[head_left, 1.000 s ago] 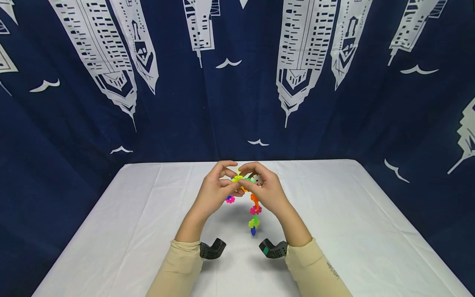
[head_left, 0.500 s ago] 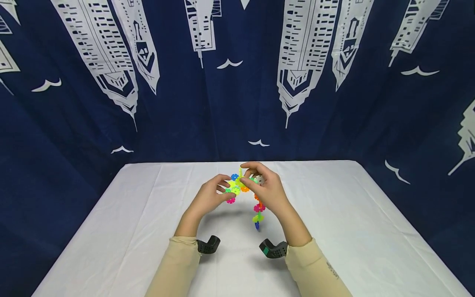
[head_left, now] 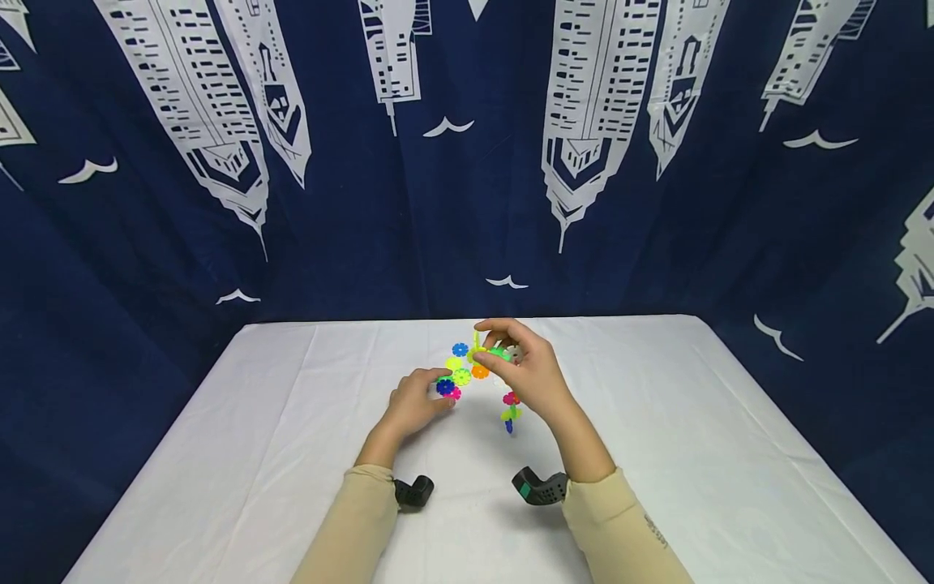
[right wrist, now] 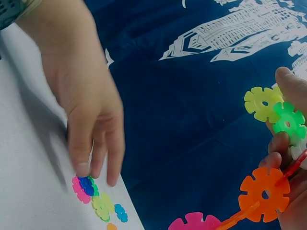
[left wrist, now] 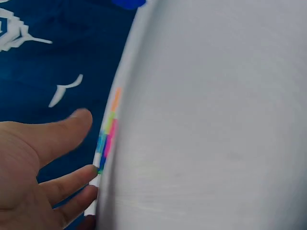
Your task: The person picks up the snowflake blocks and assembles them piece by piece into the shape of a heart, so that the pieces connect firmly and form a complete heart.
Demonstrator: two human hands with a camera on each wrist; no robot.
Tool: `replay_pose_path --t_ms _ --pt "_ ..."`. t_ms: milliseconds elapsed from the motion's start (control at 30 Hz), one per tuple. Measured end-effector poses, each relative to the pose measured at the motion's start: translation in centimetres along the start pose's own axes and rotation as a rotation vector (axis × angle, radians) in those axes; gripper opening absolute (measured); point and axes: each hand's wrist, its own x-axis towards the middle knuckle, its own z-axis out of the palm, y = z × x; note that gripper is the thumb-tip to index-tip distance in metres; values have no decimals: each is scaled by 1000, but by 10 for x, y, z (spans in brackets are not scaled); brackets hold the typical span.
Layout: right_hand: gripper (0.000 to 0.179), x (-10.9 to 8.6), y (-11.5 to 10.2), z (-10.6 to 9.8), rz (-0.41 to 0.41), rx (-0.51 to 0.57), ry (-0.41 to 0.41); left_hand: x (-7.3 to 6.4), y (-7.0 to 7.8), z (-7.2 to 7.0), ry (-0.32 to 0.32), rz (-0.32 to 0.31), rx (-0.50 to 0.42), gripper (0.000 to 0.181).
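Note:
My right hand (head_left: 531, 373) pinches a chain of flower-shaped interlocking discs above the table. A yellow disc (right wrist: 261, 103) and a green disc (right wrist: 289, 122) are near its fingers. Lower down the chain, an orange disc (right wrist: 259, 184) and a pink disc (right wrist: 194, 223) show in the right wrist view. My left hand (head_left: 412, 405) is low over the table, its thumb and fingers spread apart. Its fingertips are at a small group of loose discs, nearest a dark blue disc (head_left: 445, 387) and a pink disc (right wrist: 81, 190). Whether they touch is unclear.
More loose discs lie towards the back of the white-covered table (head_left: 306, 454): a light blue disc (head_left: 460, 349), a yellow-green disc (head_left: 462, 376) and an orange disc (head_left: 479, 371). A dark blue printed curtain (head_left: 409, 219) hangs behind the table's far edge.
My left hand has left the chain and moved down and left to the loose discs. My right hand keeps the chain, whose lower end has swung up and slightly right.

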Motion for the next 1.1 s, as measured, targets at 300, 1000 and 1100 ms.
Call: replay_pose_path --t_ms 300,1000,1100 --pt "32 1 0 2 -4 10 -11 -1 -8 10 37 -7 76 46" --pt "34 -1 2 4 17 -22 -30 3 -14 10 133 -12 -38 20" --pt "34 -1 3 3 17 -24 -30 4 -14 9 149 12 -139 15"
